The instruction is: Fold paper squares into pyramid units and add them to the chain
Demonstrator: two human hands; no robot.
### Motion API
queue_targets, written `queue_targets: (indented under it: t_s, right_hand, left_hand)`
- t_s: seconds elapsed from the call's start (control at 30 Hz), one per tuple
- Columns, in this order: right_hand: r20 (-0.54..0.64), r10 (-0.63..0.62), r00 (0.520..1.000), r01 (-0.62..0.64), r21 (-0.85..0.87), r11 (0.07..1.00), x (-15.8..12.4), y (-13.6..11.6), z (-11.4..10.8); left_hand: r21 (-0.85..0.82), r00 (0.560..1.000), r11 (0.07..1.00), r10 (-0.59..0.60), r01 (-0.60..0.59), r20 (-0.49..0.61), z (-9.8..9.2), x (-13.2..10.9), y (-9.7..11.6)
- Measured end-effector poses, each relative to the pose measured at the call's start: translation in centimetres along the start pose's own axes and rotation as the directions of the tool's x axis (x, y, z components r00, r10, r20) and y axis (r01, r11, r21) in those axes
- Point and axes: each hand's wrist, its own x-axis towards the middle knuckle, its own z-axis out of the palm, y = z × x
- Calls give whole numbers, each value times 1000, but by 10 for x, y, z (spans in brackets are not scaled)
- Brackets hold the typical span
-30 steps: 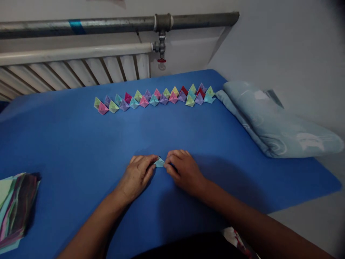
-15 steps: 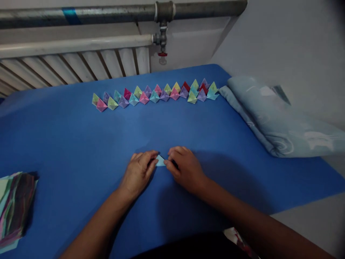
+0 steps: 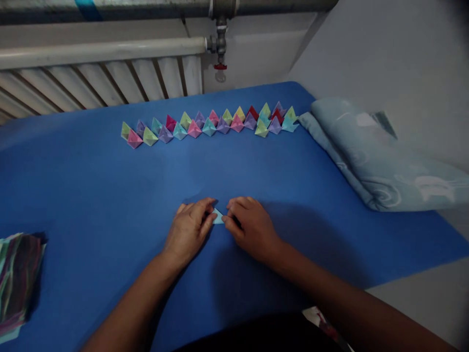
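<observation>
A small light-blue folded paper piece (image 3: pixel 218 217) lies on the blue mat (image 3: pixel 110 186) in front of me. My left hand (image 3: pixel 190 229) pinches its left side with curled fingers. My right hand (image 3: pixel 248 226) pinches its right side, fingers bent over it. Most of the paper is hidden under my fingertips. Far across the mat, a double row of several folded paper shapes (image 3: pixel 208 124) in pink, green, purple, teal, yellow and red runs left to right.
A stack of coloured paper sheets (image 3: pixel 18 278) sits at the mat's left edge. A rolled pale-blue blanket (image 3: pixel 377 156) lies on the right. A white radiator (image 3: pixel 102 78) and metal pipes with a valve (image 3: pixel 220 44) stand behind the mat.
Both hands stayed pinched on the light-blue paper with only small finger shifts. The view tilted downward, so everything sits slightly higher in the picture.
</observation>
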Motion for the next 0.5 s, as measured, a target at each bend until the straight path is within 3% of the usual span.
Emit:
queue_targets:
  t_s: [0.5]
  right_hand:
    - [40, 20, 999, -18, -56, 998, 0, -1, 0]
  left_hand:
    - [33, 999, 999, -37, 36, 22, 0, 2, 3]
